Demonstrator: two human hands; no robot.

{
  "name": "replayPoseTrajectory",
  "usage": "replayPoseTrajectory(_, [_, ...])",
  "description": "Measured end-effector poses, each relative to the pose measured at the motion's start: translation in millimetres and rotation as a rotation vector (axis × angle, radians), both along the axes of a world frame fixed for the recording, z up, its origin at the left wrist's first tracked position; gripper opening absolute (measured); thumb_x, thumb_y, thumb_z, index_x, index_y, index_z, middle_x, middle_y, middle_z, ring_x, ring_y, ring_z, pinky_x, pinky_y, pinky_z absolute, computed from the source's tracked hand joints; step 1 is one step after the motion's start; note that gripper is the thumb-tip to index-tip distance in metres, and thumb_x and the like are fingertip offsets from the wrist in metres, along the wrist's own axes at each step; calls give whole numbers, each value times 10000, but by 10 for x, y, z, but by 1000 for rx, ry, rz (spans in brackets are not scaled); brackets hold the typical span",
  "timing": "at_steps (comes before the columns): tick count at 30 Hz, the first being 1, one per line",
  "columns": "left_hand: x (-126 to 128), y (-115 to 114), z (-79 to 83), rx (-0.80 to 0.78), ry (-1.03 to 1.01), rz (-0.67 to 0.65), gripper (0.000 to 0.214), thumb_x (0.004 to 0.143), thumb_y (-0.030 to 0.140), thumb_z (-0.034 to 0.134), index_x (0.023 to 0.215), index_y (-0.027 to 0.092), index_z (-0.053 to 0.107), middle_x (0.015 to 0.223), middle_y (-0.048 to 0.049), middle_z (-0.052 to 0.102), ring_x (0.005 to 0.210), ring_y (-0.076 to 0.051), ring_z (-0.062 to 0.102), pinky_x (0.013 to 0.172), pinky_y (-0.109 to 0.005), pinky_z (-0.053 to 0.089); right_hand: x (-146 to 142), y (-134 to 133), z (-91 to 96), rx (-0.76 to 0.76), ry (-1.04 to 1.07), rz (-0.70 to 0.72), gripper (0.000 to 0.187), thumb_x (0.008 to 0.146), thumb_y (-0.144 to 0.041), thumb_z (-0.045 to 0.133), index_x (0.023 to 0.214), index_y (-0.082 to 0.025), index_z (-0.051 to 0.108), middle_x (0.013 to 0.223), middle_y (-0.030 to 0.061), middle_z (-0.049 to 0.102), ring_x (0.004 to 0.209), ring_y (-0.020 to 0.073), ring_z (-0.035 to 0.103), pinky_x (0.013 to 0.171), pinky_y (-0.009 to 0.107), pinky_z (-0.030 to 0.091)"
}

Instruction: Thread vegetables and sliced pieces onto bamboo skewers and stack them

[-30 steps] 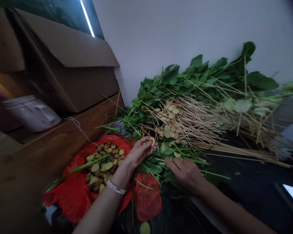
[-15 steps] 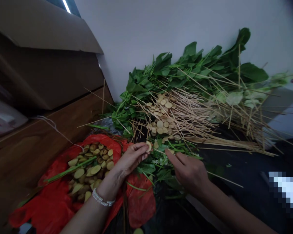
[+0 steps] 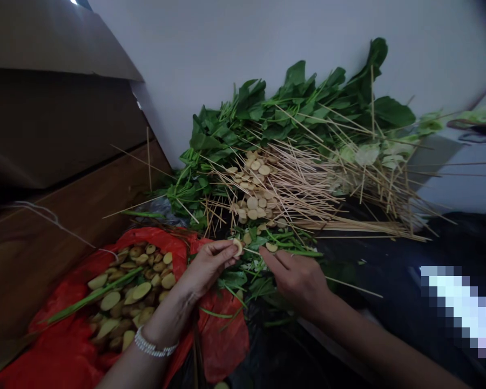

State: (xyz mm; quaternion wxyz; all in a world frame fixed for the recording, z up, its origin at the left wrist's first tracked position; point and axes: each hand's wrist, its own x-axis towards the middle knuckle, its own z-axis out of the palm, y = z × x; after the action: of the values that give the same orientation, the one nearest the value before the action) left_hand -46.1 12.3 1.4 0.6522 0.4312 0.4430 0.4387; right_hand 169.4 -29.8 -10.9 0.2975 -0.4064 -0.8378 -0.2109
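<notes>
Beneath the plain pale wall (image 3: 227,48), just below frame centre, I see the left hand (image 3: 206,266) pinching a round yellowish slice (image 3: 238,247), apparently steadying it against the thin wooden skewer (image 3: 353,287) in the right hand's (image 3: 302,278) closed grip.

Slices (image 3: 141,291) lie in a bag (image 3: 60,348), left of skewers (image 3: 311,186).

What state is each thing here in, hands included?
Round pale vegetable slice: cut, held
Left hand: closed, pinching that slice
Thin pale wooden skewer: held, tip at slice; piercing unclear
Right hand: closed on that skewer
Red plastic bag: open, holding cut pale pieces
Tan wooden skewers: heaped
Green leafy stalks: piled
</notes>
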Motion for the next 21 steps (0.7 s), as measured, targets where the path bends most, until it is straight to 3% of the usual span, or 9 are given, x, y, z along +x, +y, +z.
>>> replayPoseTrajectory(4, [0, 3, 13, 77, 143, 24, 331, 578, 429, 845, 771, 167, 781, 703, -37, 700, 633, -112, 573, 617, -216, 457, -10, -8, 40, -39, -2, 17, 358, 857, -47, 453, 1165, -121, 618, 737, 22, 636, 567, 130, 529, 539, 283, 319])
replayPoseTrajectory(7, [-7, 2, 33, 118, 259, 29, 322, 589, 437, 834, 769, 175, 782, 682, -30, 697, 608, -113, 558, 588, -214, 455, -32, -31, 72, -153, -29, 20, 308, 871, -95, 496, 1160, -122, 597, 786, 29, 656, 618, 135, 571, 540, 275, 337])
replayPoseTrajectory(11, [-32, 41, 17, 68, 321, 61, 357, 520, 451, 864, 756, 197, 780, 672, -22, 705, 621, -130, 578, 575, -210, 476, -55, -24, 73, -317, -19, 4, 226, 877, -146, 499, 1090, -181, 565, 788, -4, 638, 641, 144, 579, 509, 269, 333])
replayPoseTrajectory(14, [-42, 75, -23, 26, 331, 81, 396, 484, 448, 878, 785, 212, 774, 674, -10, 707, 629, -142, 590, 568, -214, 496, -45, 3, 69, -339, -17, -10, 147, 881, -164, 479, 1007, -202, 544, 784, -16, 626, 610, 150, 567, 457, 281, 304])
replayPoseTrajectory(18, [-21, 62, -34, 19, 349, 68, 406, 558, 470, 843, 875, 236, 744, 755, -4, 715, 695, -160, 609, 591, -221, 512, -20, 14, 105, -324, -33, -10, 154, 904, -174, 440, 1031, -191, 525, 802, -7, 626, 610, 156, 566, 426, 289, 295])
replayPoseTrajectory(21, [12, 29, -8, 88, 362, -17, 334, 660, 515, 765, 820, 227, 708, 717, -5, 673, 653, -156, 571, 548, -225, 485, -12, 8, 127, -330, -38, 0, 170, 928, -180, 402, 1050, -182, 521, 818, 6, 632, 632, 161, 582, 426, 289, 315])
